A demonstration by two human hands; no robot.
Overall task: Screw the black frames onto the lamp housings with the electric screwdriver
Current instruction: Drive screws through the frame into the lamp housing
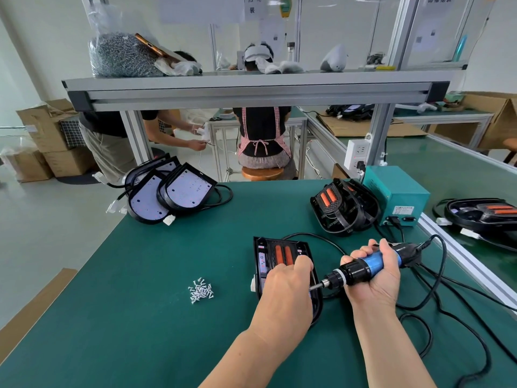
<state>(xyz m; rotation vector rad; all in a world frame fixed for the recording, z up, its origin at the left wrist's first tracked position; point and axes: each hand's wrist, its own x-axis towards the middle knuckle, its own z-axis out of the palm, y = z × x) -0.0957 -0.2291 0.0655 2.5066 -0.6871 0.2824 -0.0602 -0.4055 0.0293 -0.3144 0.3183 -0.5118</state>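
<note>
Green matting covers the workbench at this station. Toward its near right lies a flat black plastic lamp housing with two orange strips, face up, a black frame seated on it.

Left hand: rests on top of this housing, covering its near half. The fingers are bent downward at the housing's right edge. Whether they pinch anything cannot be told from where I stand.

Right hand: wrapped firmly round the body of a blue-and-black electric screwdriver. The tool lies nearly level, and its bit points left and meets the left hand's fingers at the housing's edge. The two hands are close together, with only the tool's nose between them.

A black cable trails from the tool's rear in loops across the matting.

A small heap of silver screws lies loose on the matting, left of the housing and apart from it.

At the far left stands a leaning group of black housings with white boards. At the far right, a stack of black housings showing orange strips sits beside a teal metal power box.

Overhead, an aluminium shelf carries a clear bag of screws.
</note>
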